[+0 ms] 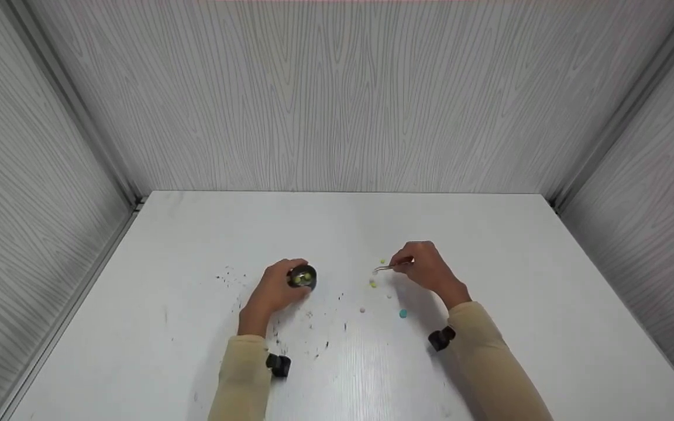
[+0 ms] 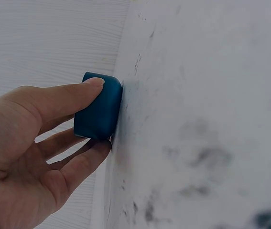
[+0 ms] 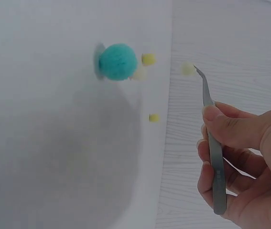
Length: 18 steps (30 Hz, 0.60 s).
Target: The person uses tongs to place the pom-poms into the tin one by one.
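My left hand [image 1: 274, 287] grips a small blue cup [image 2: 98, 106] by its sides, thumb on one side and fingers on the other. In the head view its dark mouth faces up, with a few yellow-green pieces [image 1: 297, 279] inside. My right hand [image 3: 250, 148] pinches steel tweezers [image 3: 217, 167] with bent tips. A small pale ball [image 3: 187, 69] shows right at those tips, above the tabletop. Beyond it lie a fuzzy teal ball [image 3: 118, 62], two yellow pieces [image 3: 148, 59] and another pale ball [image 3: 139, 73], partly hidden behind the teal one.
Between the hands, several small pieces lie scattered on the white table [image 1: 466, 228], among them a pinkish ball [image 1: 362, 310]. Dark smudges [image 1: 278, 339] mark the surface around the left hand. Wood-grain panels [image 1: 337, 93] enclose the back and both sides.
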Each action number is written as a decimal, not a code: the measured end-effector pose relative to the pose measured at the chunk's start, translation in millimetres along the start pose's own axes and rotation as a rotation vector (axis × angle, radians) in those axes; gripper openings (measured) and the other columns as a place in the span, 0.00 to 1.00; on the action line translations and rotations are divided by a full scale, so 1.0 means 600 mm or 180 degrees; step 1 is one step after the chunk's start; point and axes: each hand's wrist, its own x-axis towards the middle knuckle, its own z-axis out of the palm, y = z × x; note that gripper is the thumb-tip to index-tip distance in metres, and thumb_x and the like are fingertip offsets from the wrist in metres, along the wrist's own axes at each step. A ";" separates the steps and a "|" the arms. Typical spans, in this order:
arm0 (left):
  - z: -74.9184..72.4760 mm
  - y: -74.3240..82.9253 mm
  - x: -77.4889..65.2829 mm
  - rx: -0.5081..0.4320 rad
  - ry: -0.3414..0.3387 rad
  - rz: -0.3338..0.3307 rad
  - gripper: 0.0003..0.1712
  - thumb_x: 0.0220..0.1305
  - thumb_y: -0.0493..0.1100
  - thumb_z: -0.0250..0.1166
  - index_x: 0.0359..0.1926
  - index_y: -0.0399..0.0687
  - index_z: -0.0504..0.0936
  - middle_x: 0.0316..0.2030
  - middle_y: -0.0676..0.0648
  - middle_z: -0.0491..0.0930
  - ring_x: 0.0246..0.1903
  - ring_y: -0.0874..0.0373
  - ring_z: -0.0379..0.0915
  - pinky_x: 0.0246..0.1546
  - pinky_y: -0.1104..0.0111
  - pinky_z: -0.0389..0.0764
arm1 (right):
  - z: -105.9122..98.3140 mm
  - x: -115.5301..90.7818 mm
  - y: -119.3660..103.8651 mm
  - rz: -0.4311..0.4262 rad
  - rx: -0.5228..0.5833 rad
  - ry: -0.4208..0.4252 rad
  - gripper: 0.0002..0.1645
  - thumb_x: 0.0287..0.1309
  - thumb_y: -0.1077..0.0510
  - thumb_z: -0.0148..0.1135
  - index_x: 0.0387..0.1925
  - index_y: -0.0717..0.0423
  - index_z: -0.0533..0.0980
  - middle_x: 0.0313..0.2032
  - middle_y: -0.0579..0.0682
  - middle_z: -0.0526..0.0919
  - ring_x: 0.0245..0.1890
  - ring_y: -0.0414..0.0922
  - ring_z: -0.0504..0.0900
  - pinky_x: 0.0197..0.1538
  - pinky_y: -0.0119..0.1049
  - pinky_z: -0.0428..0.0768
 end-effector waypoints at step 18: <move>-0.001 -0.001 -0.003 -0.0063 0.0015 0.0043 0.32 0.62 0.36 0.73 0.67 0.42 0.77 0.62 0.37 0.79 0.65 0.39 0.74 0.68 0.46 0.74 | 0.020 0.025 -0.039 -0.0068 0.0073 -0.0117 0.08 0.58 0.71 0.70 0.35 0.59 0.90 0.35 0.55 0.89 0.38 0.50 0.86 0.42 0.42 0.85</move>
